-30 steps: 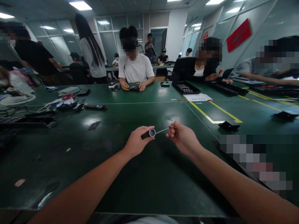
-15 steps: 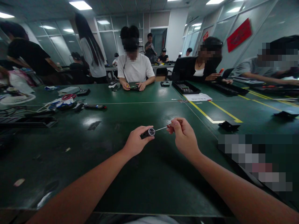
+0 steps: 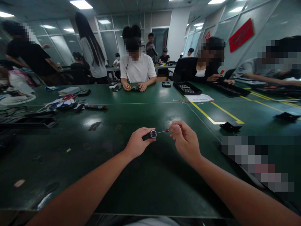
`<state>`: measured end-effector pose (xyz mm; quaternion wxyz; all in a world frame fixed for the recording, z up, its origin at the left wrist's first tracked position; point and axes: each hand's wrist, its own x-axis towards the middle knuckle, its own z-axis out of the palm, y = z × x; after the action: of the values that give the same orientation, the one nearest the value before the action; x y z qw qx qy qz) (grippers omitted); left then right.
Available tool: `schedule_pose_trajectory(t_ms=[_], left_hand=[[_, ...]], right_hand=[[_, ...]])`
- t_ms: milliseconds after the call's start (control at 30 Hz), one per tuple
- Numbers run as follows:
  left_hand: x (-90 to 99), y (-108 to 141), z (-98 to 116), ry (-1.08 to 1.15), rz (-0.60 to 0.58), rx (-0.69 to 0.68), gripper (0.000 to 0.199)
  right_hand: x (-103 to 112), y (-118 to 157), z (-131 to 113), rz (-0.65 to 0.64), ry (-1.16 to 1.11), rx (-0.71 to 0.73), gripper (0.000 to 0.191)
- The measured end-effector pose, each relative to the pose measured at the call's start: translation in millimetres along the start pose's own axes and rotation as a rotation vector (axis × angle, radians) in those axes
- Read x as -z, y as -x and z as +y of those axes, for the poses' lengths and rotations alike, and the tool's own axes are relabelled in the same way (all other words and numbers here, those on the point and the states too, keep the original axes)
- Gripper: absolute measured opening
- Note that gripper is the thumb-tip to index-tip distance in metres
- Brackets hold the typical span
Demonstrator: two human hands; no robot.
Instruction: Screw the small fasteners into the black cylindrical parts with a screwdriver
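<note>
My left hand (image 3: 138, 142) grips a short black cylinder (image 3: 153, 134) whose round, light-rimmed open end faces me and to the right. Opposite it, my right hand (image 3: 184, 136) is closed on the red handle of a thin screwdriver (image 3: 167, 130). The metal shaft points left, and its end reaches the rim of the cylinder; whether the tip goes inside is too small to tell. Both hands are above the green table (image 3: 145, 182), a short distance apart.
Cables and red-handled scissors (image 3: 69, 97) lie at the left, near a black pen-like tool (image 3: 96, 107). Farther back right are a black tray (image 3: 187, 88) and a paper sheet (image 3: 199, 98). A black bracket (image 3: 230, 126) lies at right. Across the table sits a person (image 3: 137, 69).
My right hand has shifted slightly right and down, and more of the red handle shows. The cylinder's open end has moved a little to the right.
</note>
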<state>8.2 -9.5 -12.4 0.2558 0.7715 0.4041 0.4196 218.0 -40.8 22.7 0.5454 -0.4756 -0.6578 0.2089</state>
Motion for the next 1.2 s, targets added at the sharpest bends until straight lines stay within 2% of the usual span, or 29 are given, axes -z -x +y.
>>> schedule_pose_trajectory(t_ms=[133, 233, 367, 533, 767, 967, 1100, 1200], left_hand=[[-0.5, 0, 1, -0.006, -0.013, 0.0, 0.044], [0.4, 0, 2, -0.004, -0.004, 0.005, 0.043], [1.0, 0, 1, -0.025, -0.006, 0.006, 0.042], [-0.1, -1, -1, -0.028, -0.004, 0.018, 0.043], [2.9, -1, -3, -0.015, 0.024, 0.039, 0.044], [2.2, 0, -2, -0.034, -0.009, 0.019, 0.043], [1.8, -1, -3, -0.026, -0.003, 0.02, 0.043], [3.0, -1, -2, -0.04, 0.002, 0.031, 0.042]], right_hand=[[-1, 2, -7, 0.014, 0.107, 0.035, 0.029], [-2, 2, -5, 0.005, 0.097, 0.065, 0.02], [1, 0, -3, -0.057, 0.078, 0.071, 0.017], [2, 0, -9, -0.078, 0.172, 0.088, 0.026], [-1, 1, -4, -0.039, 0.131, 0.092, 0.016], [2, 0, -11, -0.1, 0.151, 0.069, 0.028], [1, 3, -12, -0.083, 0.132, 0.08, 0.024], [0, 1, -8, -0.058, 0.072, 0.034, 0.02]])
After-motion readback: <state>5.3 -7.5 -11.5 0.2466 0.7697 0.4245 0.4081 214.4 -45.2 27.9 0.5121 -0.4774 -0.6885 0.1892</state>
